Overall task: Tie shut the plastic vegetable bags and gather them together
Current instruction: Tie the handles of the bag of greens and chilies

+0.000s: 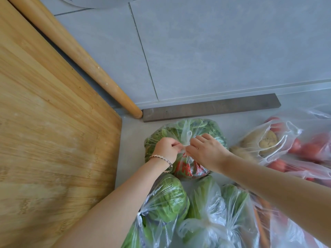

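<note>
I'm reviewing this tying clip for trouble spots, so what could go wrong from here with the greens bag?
The left hand and right hand pinch and pull the handles of the leafy greens bag; a hard tug might tear the film or leave the knot loose. The potato bag beside it lies with its mouth open, so potatoes could spill when the bags are gathered.

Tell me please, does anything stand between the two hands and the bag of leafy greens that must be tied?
Nothing visible does. The left hand and the right hand both pinch the handles of the bag of leafy greens, directly above its middle.
</note>
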